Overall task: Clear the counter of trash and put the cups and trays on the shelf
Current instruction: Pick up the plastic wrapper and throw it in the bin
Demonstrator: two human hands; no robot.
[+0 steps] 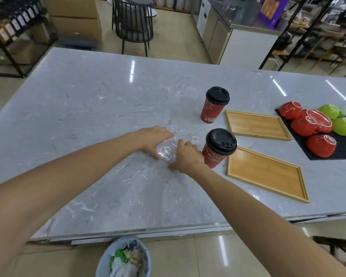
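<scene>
Both hands are on a clear, crinkly piece of plastic trash point(166, 151) in the middle of the gray tabletop point(88, 108). The left hand point(155, 137) lies over its far left side with fingers curled around it, and the right hand point(185, 156) presses in from the near right side, so the plastic is squeezed between them. It looks like they hold it this way to scrunch it small and lift it in one go. The plastic lies on its side, and its long way seems to run from the left hand toward the right hand, though it is see-through and hard to make out. A trash bin point(124, 258) sits on the floor just under the near edge of the tabletop, so the plastic can likely be dropped straight down there. Two red cups with black lids stand upright to the right, the near cup point(218, 148) just beside the right hand and the far cup point(215, 105) behind it. Two wooden trays lie flat beyond them, the near tray point(268, 174) and the far tray point(256, 124), not yet put on any shelf.
</scene>
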